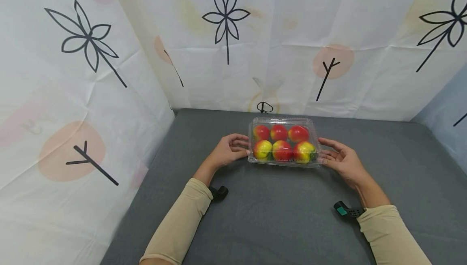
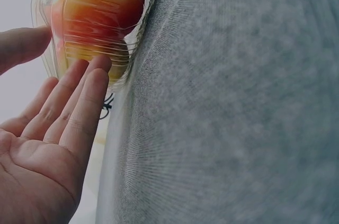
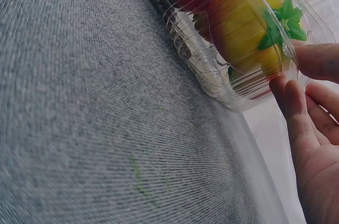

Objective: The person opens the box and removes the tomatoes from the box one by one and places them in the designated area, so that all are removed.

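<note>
A clear plastic fruit container [image 1: 285, 162] with a ridged lid sits at the far side of the grey table. Inside, several red and yellow fruits [image 1: 282, 150] lie in two rows; in the right wrist view one fruit [image 3: 235, 28] bears a green leafy top [image 3: 283, 23]. At the container's left end, my left hand [image 1: 228, 150] touches the side with nearly straight fingers [image 2: 79, 113], its thumb by the rim. My right hand [image 1: 344, 162] pinches the rim at the right end between thumb and fingertips.
Grey cloth covers the table [image 1: 281, 216]. Behind it hangs a white sheet [image 1: 277, 66] printed with flowers and twigs, and the sheet continues along the left side. Dark bands [image 1: 350, 210] are strapped on both wrists.
</note>
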Action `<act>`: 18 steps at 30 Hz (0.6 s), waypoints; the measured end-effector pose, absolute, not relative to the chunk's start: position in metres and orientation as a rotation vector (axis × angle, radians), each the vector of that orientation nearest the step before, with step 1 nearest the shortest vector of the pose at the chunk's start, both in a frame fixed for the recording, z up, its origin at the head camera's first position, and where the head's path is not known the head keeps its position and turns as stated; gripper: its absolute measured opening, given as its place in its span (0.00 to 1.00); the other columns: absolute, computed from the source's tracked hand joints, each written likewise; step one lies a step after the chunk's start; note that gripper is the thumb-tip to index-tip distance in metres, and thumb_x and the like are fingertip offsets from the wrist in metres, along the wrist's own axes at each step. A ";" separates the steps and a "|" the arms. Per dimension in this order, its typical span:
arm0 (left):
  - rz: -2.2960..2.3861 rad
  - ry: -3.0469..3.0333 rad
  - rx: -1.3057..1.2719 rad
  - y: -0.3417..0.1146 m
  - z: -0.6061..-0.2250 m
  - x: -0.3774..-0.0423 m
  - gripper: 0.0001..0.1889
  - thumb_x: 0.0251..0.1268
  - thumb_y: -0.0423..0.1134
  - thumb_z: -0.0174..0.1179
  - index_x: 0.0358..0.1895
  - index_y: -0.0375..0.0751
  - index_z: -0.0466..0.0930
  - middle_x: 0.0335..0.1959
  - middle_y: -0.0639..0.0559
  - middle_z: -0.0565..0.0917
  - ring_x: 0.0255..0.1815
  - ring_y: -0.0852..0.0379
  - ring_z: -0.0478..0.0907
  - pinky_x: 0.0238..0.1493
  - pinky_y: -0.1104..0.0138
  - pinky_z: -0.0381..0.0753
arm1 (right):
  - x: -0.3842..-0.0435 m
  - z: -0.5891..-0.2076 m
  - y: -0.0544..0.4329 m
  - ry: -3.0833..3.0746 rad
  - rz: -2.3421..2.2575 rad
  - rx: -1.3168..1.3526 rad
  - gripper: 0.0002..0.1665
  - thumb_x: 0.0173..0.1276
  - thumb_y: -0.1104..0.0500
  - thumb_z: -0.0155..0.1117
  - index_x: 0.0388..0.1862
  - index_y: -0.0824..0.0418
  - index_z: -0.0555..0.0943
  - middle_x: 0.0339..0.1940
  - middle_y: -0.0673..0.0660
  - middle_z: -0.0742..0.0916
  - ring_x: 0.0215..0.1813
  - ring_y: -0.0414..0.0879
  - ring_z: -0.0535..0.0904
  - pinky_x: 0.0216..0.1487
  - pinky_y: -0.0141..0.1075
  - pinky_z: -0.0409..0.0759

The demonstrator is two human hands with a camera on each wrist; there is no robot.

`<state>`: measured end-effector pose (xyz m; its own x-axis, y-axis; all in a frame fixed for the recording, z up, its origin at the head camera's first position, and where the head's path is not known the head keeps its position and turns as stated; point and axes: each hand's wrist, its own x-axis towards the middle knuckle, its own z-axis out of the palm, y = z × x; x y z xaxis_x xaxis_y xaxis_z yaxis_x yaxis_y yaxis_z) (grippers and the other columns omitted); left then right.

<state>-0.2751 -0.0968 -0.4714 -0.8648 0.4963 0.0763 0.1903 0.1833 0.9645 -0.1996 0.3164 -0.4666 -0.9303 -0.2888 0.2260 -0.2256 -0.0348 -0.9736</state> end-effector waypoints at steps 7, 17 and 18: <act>1.747 2.204 0.634 -0.096 -0.472 -0.275 0.24 0.71 0.35 0.69 0.68 0.37 0.77 0.62 0.38 0.87 0.59 0.43 0.88 0.58 0.55 0.89 | -0.200 -0.467 0.317 2.153 -2.148 -0.554 0.37 0.74 0.78 0.62 0.80 0.66 0.69 0.69 0.44 0.81 0.58 0.33 0.85 0.53 0.26 0.87; 1.763 2.197 0.630 -0.094 -0.472 -0.277 0.22 0.71 0.33 0.68 0.65 0.37 0.79 0.60 0.38 0.87 0.56 0.45 0.89 0.54 0.58 0.89 | -0.201 -0.467 0.317 2.150 -2.159 -0.550 0.37 0.73 0.78 0.63 0.80 0.67 0.69 0.68 0.49 0.82 0.57 0.33 0.86 0.53 0.26 0.87; 1.765 2.191 0.628 -0.094 -0.472 -0.277 0.22 0.71 0.33 0.68 0.65 0.36 0.78 0.59 0.37 0.87 0.55 0.46 0.89 0.53 0.59 0.89 | -0.201 -0.467 0.316 2.150 -2.159 -0.550 0.38 0.73 0.78 0.63 0.80 0.67 0.69 0.68 0.48 0.82 0.57 0.33 0.86 0.53 0.26 0.87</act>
<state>-0.2766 -0.0939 -0.4723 -0.8734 0.4823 0.0678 0.1688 0.1692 0.9710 -0.2009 0.3165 -0.4670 -0.9360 -0.2780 0.2161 -0.2149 -0.0351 -0.9760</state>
